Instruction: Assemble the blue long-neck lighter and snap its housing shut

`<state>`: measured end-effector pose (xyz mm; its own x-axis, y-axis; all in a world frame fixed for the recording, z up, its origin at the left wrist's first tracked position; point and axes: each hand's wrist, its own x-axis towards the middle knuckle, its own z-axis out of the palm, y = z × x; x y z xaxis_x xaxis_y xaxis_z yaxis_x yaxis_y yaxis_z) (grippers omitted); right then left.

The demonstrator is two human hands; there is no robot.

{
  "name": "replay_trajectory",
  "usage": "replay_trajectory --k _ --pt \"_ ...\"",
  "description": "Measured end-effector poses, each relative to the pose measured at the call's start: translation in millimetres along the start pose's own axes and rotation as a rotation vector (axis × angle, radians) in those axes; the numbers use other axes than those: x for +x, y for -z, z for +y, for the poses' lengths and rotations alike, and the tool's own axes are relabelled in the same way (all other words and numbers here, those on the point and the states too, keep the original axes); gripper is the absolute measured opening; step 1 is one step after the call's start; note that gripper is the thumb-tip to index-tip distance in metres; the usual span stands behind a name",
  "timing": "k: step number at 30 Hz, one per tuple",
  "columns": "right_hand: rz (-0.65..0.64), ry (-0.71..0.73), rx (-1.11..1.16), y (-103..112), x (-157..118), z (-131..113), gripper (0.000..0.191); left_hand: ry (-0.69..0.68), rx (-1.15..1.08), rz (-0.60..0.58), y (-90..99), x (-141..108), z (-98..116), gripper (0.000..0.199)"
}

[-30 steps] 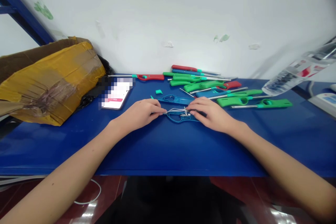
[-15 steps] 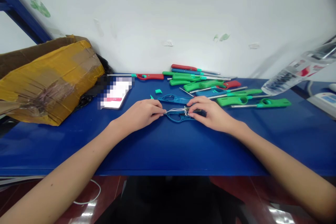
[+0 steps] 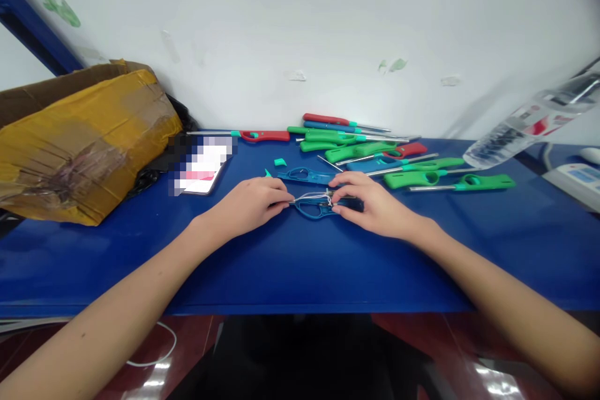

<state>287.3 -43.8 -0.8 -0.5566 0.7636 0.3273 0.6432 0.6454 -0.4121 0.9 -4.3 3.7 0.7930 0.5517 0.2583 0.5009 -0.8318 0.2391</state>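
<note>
An opened blue utility lighter lies in two halves on the table. Between my hands is the near half-shell, with thin white wires and small inner parts across it. My left hand is closed in a pinch on the thin front end where the wires meet. My right hand bends its thumb and fingers around the inner parts at the handle end, partly hiding them. The other blue half-shell lies just behind, close to my right fingertips. Small turquoise pieces rest beyond my left hand.
Several green, red and blue lighters are piled toward the wall. A red lighter and a phone lie back left, beside a taped carton. A water bottle and a scale-like device stand right.
Both hands keep their hold on the lighter parts with hardly any finger movement. The whole view has shifted slightly.
</note>
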Motion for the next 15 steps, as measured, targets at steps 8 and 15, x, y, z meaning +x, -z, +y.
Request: replay_trajectory --k 8,15 --pt "-0.03 -0.076 0.066 -4.3 0.3 5.1 0.01 -0.006 0.002 -0.005 -0.6 0.0 -0.6 0.026" --pt "0.03 -0.037 0.04 -2.0 0.0 -0.2 0.013 -0.013 0.02 -0.008 0.1 0.3 0.4 0.027"
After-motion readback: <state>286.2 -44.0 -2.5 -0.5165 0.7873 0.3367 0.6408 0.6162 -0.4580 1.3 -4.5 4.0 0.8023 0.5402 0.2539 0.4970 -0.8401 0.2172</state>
